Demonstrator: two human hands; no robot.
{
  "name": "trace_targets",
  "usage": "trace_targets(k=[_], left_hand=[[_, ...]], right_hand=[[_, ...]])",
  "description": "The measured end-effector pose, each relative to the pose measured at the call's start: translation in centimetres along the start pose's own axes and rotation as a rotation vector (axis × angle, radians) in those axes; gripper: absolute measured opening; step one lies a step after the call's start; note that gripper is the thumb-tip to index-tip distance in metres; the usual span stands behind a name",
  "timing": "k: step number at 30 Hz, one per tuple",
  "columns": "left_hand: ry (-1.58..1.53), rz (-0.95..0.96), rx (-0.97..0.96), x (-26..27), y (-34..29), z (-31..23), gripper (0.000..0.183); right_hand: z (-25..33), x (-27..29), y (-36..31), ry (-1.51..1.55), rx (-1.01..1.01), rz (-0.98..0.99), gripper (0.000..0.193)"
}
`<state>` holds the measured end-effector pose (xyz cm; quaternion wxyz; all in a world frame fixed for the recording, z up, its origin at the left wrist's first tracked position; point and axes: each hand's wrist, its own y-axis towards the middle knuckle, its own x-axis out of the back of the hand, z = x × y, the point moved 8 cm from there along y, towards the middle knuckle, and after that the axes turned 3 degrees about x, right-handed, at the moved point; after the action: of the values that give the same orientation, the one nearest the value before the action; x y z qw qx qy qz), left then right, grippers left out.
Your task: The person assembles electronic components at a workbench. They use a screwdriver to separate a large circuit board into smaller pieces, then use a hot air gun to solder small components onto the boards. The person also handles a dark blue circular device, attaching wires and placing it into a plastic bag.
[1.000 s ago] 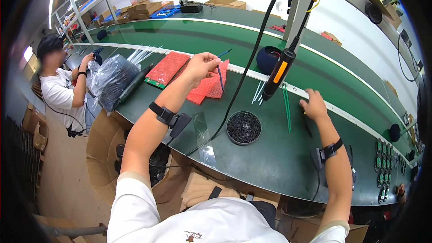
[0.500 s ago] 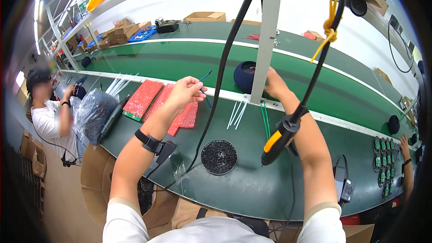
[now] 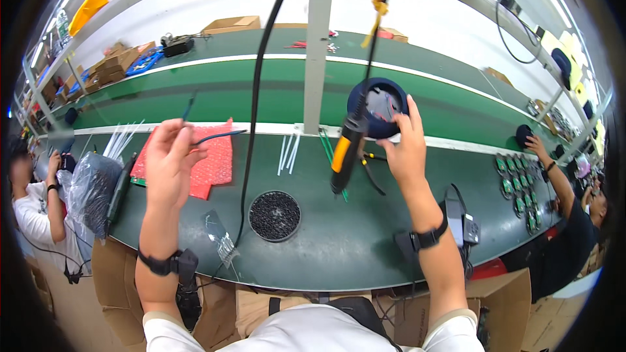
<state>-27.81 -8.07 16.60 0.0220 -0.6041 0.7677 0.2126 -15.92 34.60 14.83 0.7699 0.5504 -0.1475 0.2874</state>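
My left hand (image 3: 171, 160) is closed in a pinch on a thin dark blue cord (image 3: 222, 135), whose ends stick out past the fingers above the red bubble-wrap. My right hand (image 3: 409, 146) grips the right edge of a round navy-blue housing (image 3: 359, 95), thumb below and fingers along the side. The housing's open face is turned toward me, with a grey inside and thin coloured wires. In front of its lower left hangs an electric screwdriver (image 3: 349, 151) with an orange and black body, covering part of the rim.
On the green table are a round dish of small black parts (image 3: 274, 216), white sticks (image 3: 289, 155), cutting pliers (image 3: 372, 175), red bubble-wrap packs (image 3: 212, 160) and green circuit boards (image 3: 518, 182). A grey post (image 3: 317, 58) and black cable (image 3: 255, 98) stand between my hands. Co-workers sit at both sides.
My right hand has brought the housing out from behind the post, nearer and with its open face toward me. The left hand keeps the cord. My view has swung right.
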Motion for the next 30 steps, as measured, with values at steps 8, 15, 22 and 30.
trace_targets(k=[8,15,22,30], left_hand=[[-0.008,0.334,-0.314,-6.7,-12.5,-6.1,0.016],[-0.001,0.55,-0.196,-10.2,-17.6,-5.0,0.02],[-0.016,0.354,-0.041,-5.0,-20.2,-3.8,0.015],[0.023,0.085,-0.082,1.3,-22.0,-5.2,0.014]], right_hand=[[9.8,12.1,-12.6,-0.013,0.132,-0.077,0.037],[16.1,11.3,-18.8,0.178,0.27,-0.016,0.027],[21.5,7.6,-19.6,0.487,0.286,0.231,0.023],[26.8,4.5,-19.0,0.473,0.49,0.302,0.023]])
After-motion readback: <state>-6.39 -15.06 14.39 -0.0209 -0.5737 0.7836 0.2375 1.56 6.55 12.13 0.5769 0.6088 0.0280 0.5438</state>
